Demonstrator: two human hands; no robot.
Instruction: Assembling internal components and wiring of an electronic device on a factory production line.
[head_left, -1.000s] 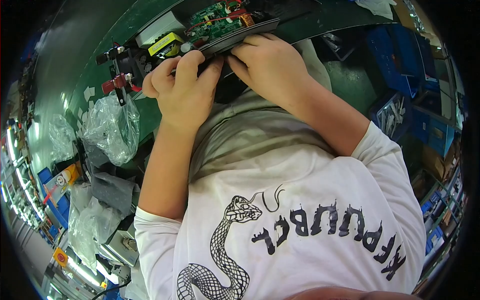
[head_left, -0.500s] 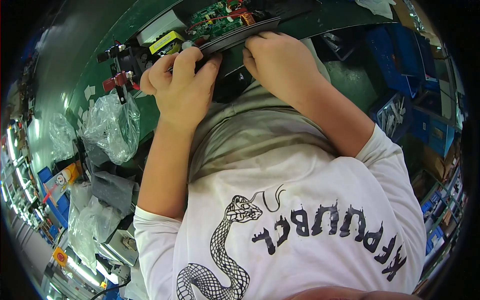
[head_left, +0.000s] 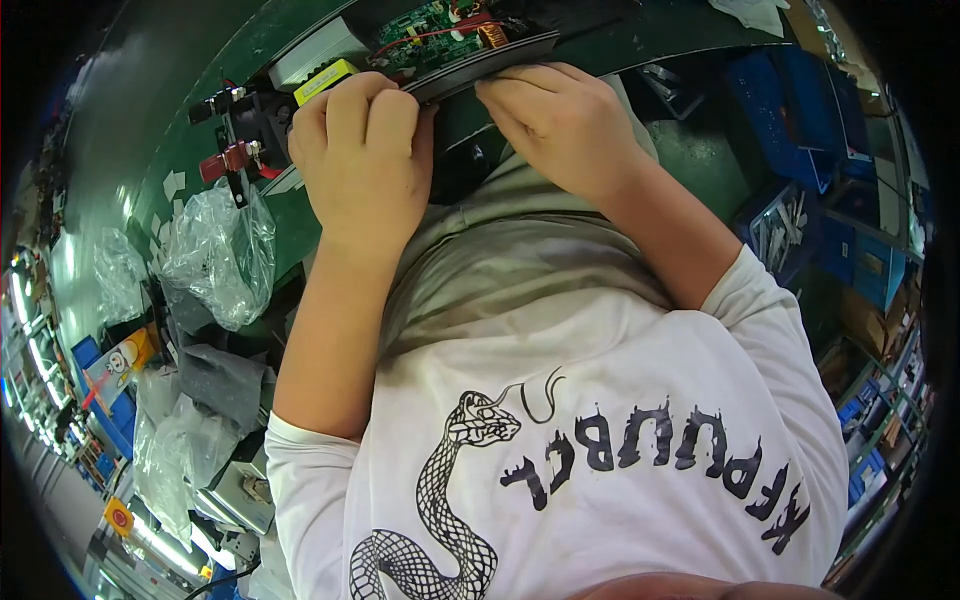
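An opened metal housing (head_left: 495,62) lies along the near edge of the bench, with a green circuit board (head_left: 425,42) inside. Beside the board sits a yellow-topped transformer (head_left: 325,80). At the left end is a black end panel (head_left: 262,120) with a red terminal (head_left: 222,163) and a black terminal (head_left: 215,105). My left hand (head_left: 362,165) is closed at the housing's near left part, knuckles up; its fingertips and whatever they hold are hidden. My right hand (head_left: 565,125) pinches the housing's near wall, fingers pressed together and thumb below.
Clear plastic bags (head_left: 220,255) and white paper scraps (head_left: 174,185) lie left on the green bench (head_left: 600,45). Blue bins (head_left: 785,125) stand at the right, one tray (head_left: 780,230) holding metal parts. A grey-white metal box (head_left: 245,490) sits lower left.
My left hand's spread fingers have drawn together and curled down over the near wall. My right hand has shifted slightly left, its fingers stretching further along the edge. The housing has barely moved.
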